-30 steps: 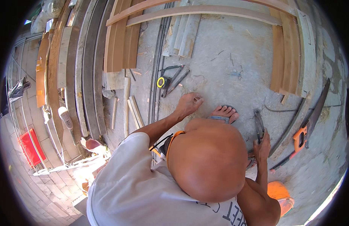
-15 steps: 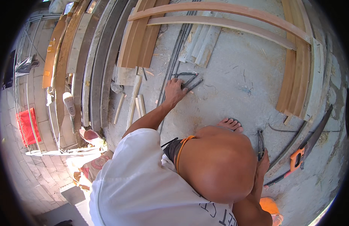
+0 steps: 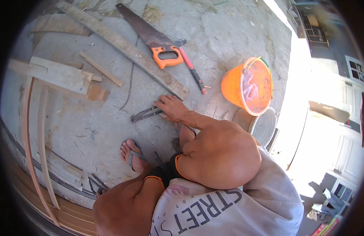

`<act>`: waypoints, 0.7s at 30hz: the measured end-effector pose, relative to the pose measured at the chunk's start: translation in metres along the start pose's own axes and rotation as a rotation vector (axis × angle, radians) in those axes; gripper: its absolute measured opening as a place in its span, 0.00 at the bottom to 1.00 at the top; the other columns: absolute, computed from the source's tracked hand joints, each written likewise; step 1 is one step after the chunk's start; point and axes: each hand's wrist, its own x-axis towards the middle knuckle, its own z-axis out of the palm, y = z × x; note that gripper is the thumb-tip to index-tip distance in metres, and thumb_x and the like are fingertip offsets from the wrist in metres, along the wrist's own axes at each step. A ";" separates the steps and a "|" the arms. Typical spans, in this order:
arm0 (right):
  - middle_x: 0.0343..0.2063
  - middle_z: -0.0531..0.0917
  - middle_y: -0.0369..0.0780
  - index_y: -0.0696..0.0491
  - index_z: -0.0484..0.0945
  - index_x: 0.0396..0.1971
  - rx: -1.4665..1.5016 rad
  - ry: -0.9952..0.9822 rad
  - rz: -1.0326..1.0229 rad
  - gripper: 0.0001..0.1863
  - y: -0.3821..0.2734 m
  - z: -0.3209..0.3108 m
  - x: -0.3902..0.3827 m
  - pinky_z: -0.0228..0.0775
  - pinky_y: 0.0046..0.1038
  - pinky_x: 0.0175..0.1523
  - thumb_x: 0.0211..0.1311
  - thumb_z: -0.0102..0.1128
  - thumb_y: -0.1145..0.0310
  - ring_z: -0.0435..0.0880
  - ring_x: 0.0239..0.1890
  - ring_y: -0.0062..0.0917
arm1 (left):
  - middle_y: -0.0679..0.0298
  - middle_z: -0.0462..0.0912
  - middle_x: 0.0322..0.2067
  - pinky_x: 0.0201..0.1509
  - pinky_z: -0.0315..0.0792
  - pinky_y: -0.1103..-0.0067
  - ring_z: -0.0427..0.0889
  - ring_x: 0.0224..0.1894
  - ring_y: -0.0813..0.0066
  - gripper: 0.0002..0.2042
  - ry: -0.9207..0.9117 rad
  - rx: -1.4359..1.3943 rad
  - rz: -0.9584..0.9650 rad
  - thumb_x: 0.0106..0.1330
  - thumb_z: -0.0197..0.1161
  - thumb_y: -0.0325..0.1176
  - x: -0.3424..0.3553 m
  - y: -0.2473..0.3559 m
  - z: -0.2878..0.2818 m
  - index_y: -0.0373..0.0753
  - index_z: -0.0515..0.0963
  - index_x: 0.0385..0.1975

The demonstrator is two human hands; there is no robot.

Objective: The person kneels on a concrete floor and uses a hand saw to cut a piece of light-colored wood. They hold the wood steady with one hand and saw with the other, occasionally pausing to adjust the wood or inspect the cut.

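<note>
My right hand (image 3: 172,109) is down at the concrete floor in front of my right foot. Its fingers are closed around the handle end of dark metal pincers (image 3: 142,115), whose jaws point away to the left. At the lower left, my left hand (image 3: 100,192) shows only as a small part beside my knee. It touches thin dark steel bars (image 3: 96,182) bent into angled shapes. My left knee hides most of its fingers.
Beyond my right hand lie a wooden plank (image 3: 123,45), an orange-handled handsaw (image 3: 166,56) and a hammer (image 3: 192,70) with a red and black handle. An orange bucket (image 3: 231,83) stands at right. Long timber strips (image 3: 43,145) and boards (image 3: 58,76) are at left.
My view has swung to the right, bringing the bucket fully in and the timber to the left edge. My right hand still has the pincers; my left hand remains by the bent bars.
</note>
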 end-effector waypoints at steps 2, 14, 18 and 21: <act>0.54 0.77 0.44 0.51 0.78 0.61 0.040 0.311 0.044 0.28 0.000 0.005 -0.024 0.74 0.40 0.62 0.62 0.73 0.61 0.80 0.57 0.40 | 0.47 0.81 0.52 0.62 0.75 0.59 0.81 0.54 0.48 0.22 -0.100 0.030 0.052 0.64 0.63 0.35 -0.015 0.031 0.012 0.30 0.80 0.55; 0.44 0.87 0.47 0.57 0.83 0.55 0.892 0.415 0.830 0.20 -0.007 0.011 -0.228 0.81 0.36 0.50 0.72 0.66 0.59 0.88 0.40 0.34 | 0.49 0.80 0.56 0.65 0.72 0.60 0.79 0.58 0.51 0.25 -0.764 0.029 0.173 0.66 0.63 0.41 -0.165 0.186 0.088 0.33 0.79 0.59; 0.40 0.87 0.39 0.58 0.83 0.56 1.041 0.614 0.621 0.19 0.021 -0.127 -0.246 0.81 0.31 0.48 0.77 0.62 0.58 0.85 0.39 0.22 | 0.50 0.79 0.57 0.66 0.72 0.60 0.79 0.59 0.52 0.26 -0.855 0.044 0.217 0.67 0.63 0.44 -0.183 0.227 0.096 0.34 0.78 0.60; 0.37 0.87 0.36 0.60 0.83 0.56 0.762 0.975 0.787 0.20 0.109 -0.196 -0.274 0.80 0.29 0.44 0.79 0.56 0.59 0.85 0.37 0.21 | 0.51 0.79 0.58 0.67 0.71 0.61 0.79 0.60 0.53 0.26 -0.879 0.049 0.240 0.68 0.63 0.45 -0.183 0.251 0.098 0.35 0.78 0.61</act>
